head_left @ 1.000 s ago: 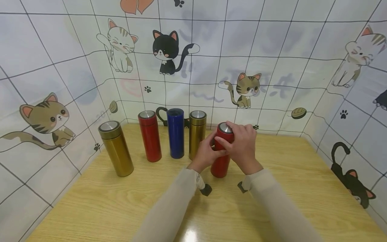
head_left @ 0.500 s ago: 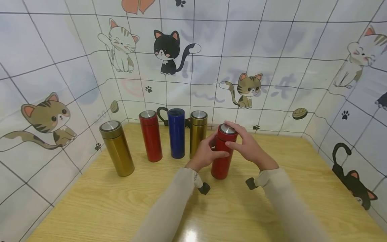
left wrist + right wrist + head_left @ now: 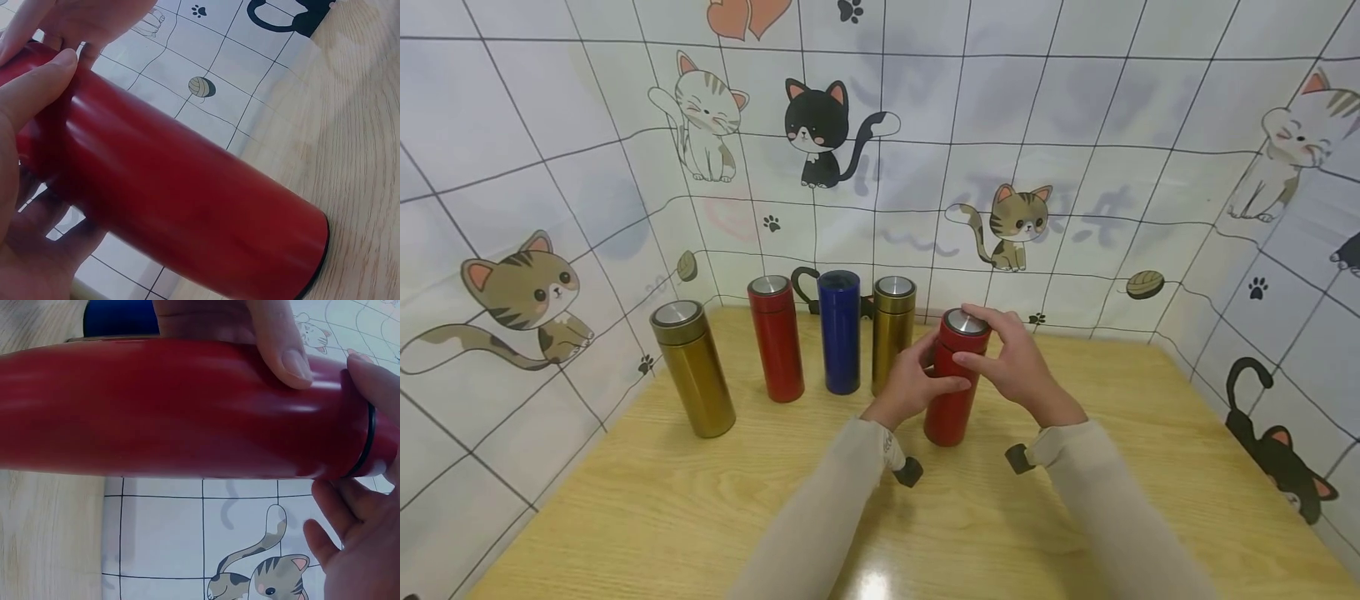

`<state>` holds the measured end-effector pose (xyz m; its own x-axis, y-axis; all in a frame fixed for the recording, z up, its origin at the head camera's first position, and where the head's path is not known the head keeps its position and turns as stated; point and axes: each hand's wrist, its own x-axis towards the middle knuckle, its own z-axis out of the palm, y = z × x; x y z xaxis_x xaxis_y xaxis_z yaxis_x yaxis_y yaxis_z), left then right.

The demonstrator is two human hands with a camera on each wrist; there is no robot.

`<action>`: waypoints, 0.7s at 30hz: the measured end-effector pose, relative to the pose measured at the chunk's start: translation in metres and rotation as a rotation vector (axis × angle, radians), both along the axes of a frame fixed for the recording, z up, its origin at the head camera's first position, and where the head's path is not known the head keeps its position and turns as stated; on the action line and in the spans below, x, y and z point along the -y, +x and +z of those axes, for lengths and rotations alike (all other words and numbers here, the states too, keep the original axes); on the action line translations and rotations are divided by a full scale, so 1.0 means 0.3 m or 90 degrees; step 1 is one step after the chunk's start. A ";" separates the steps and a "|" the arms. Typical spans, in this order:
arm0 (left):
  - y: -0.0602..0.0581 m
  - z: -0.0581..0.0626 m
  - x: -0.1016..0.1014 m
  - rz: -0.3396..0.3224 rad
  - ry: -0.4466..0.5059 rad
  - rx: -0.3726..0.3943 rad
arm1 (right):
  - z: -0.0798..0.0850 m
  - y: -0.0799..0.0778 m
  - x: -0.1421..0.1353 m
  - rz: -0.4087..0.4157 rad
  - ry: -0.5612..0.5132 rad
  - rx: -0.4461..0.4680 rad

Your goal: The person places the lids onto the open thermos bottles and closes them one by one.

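A red thermos (image 3: 950, 408) with a silver-topped lid (image 3: 966, 322) stands on the wooden table, tilted slightly in the head view. My left hand (image 3: 912, 385) grips its upper body from the left, the thumb across the front. At the lid, my right hand (image 3: 1021, 368) holds on from the right, thumb in front and fingers over the top edge. Up close in the right wrist view, a black ring (image 3: 370, 434) shows at the joint between lid and red body (image 3: 156, 406). The left wrist view shows the thermos's base (image 3: 312, 250) at the tabletop.
To the left stand a gold thermos (image 3: 700, 379), another red thermos (image 3: 781, 354), a blue one (image 3: 841, 346) and a second gold one (image 3: 892, 325), partly behind my left hand. A cat-print wall covering (image 3: 1075, 167) encloses the table (image 3: 760, 517).
My right hand has turned on the lid and its wrist has swung to the right, mostly in the first half second. The left hand keeps its hold on the body.
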<state>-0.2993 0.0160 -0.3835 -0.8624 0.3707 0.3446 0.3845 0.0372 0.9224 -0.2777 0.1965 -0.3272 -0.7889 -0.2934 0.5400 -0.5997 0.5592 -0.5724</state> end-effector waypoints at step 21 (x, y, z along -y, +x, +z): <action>0.007 -0.009 -0.007 0.038 -0.006 -0.045 | -0.043 0.012 0.079 -0.193 0.073 -0.219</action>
